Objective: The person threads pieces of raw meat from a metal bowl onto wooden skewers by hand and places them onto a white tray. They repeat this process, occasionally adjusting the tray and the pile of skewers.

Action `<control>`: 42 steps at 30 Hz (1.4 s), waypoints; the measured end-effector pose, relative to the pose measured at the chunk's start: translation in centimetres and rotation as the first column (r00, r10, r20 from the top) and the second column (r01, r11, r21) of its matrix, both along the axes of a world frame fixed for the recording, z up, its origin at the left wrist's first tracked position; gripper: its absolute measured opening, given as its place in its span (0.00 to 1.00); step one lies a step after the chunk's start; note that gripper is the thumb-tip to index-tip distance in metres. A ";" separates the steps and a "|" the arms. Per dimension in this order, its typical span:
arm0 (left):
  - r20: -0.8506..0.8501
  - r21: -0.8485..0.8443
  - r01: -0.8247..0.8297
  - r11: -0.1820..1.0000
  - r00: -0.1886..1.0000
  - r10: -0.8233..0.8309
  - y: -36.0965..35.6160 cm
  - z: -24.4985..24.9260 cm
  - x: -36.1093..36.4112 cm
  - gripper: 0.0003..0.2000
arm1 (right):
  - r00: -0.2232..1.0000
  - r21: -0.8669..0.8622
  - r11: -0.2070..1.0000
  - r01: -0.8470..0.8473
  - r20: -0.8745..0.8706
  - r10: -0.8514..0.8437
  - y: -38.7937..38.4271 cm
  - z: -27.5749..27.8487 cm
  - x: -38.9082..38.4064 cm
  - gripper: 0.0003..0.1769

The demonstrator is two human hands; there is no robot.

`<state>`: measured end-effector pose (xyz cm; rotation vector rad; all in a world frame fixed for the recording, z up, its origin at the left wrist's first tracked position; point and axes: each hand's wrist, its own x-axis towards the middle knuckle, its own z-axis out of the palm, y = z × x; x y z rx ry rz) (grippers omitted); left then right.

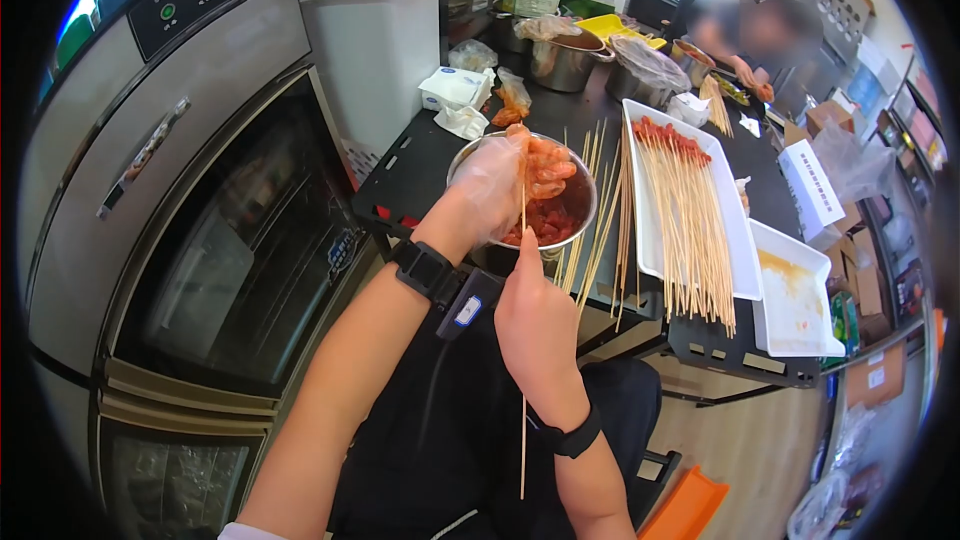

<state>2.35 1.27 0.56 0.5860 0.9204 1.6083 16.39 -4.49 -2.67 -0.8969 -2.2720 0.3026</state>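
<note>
My left hand point(528, 172), in a clear plastic glove smeared with orange-red sauce, is above a steel pot point(588, 208). Its fingers curl round the upper end of a thin bamboo skewer point(523, 420); I cannot tell whether a meat piece is between them. Below the pot's near rim my right hand point(535, 310), bare, grips the same skewer with the index finger laid along it. The skewer's lower end hangs down over my lap. Chopped red meat point(552, 220) lies in the pot under the gloved fingers.
Right of the pot, loose skewers point(600, 230) lie on the black table point(400, 175). A white tray point(745, 260) holds many skewers tipped with red meat; a sauce-stained white tray point(770, 340) is beside it. Oven point(220, 250) at left; tissue box point(455, 88) and pots behind. Another person works opposite.
</note>
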 end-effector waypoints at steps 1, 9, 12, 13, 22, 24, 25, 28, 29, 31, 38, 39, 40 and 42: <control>-0.050 -0.009 -0.008 1.000 0.999 0.008 0.0 -0.1 0.0 0.22 | 1.000 0.026 1.000 0.018 -0.006 -0.017 0.3 -0.1 0.1 0.25; -0.346 -0.147 -0.294 0.944 0.910 0.230 0.3 -0.4 0.5 0.16 | 0.970 -0.326 0.937 0.130 -0.153 -0.188 7.2 3.0 5.9 0.18; -0.467 -0.123 -0.331 0.935 0.851 0.240 0.9 -1.3 0.7 0.15 | 0.963 -0.194 0.968 0.161 -0.184 -0.197 14.3 2.4 8.2 0.18; -0.500 -0.130 -0.333 0.934 0.835 0.228 1.0 -1.6 0.5 0.14 | 0.974 -0.169 0.975 0.142 -0.150 -0.168 16.1 2.7 8.5 0.17; -0.480 -0.081 -0.310 0.947 0.845 0.236 2.6 -3.0 -0.5 0.12 | 0.854 0.258 0.893 0.368 0.287 -0.434 25.4 -1.0 8.3 0.11; -0.936 -0.081 -0.441 0.894 0.342 0.084 3.0 -3.0 -0.9 0.12 | 0.851 0.272 0.906 0.325 0.333 -0.405 23.4 -1.6 8.8 0.11; -0.983 -0.045 -0.423 0.905 0.182 0.037 2.7 -2.9 -0.7 0.13 | 0.898 0.308 0.927 0.213 0.311 -0.310 21.9 -1.6 9.2 0.10; -0.908 -0.127 -0.285 0.950 -0.352 -0.227 1.3 -1.0 0.7 0.15 | 0.932 0.358 0.933 0.040 0.323 -0.164 16.7 -1.1 9.0 0.08; -0.919 -0.235 -0.341 0.910 -0.226 -0.322 1.8 -1.0 1.0 0.18 | 0.928 0.380 0.925 -0.020 0.351 -0.124 15.2 -1.2 8.6 0.07; -0.869 -0.300 -0.317 0.900 -0.298 -0.395 2.1 -1.2 1.6 0.18 | 0.935 0.403 0.911 -0.088 0.350 -0.065 12.9 -1.9 7.4 0.06; -0.740 -0.441 -0.267 0.857 -0.433 -0.515 2.9 -2.9 1.0 0.20 | 0.807 0.418 0.896 0.147 0.474 -0.354 11.1 -5.0 2.2 0.06; -0.743 -0.470 -0.179 0.864 -0.448 -0.497 3.0 -2.7 0.8 0.21 | 0.793 0.380 0.901 0.208 0.474 -0.383 11.1 -5.0 1.6 0.05; -0.743 -0.466 -0.183 0.866 -0.451 -0.495 3.1 -2.7 0.8 0.21 | 0.777 0.340 0.902 0.266 0.478 -0.410 11.1 -4.9 1.3 0.05; -0.753 -0.506 -0.256 0.824 -0.335 -0.567 2.7 -1.2 1.5 0.19 | 0.791 0.374 0.886 0.273 0.437 -0.429 11.3 -4.8 1.2 0.06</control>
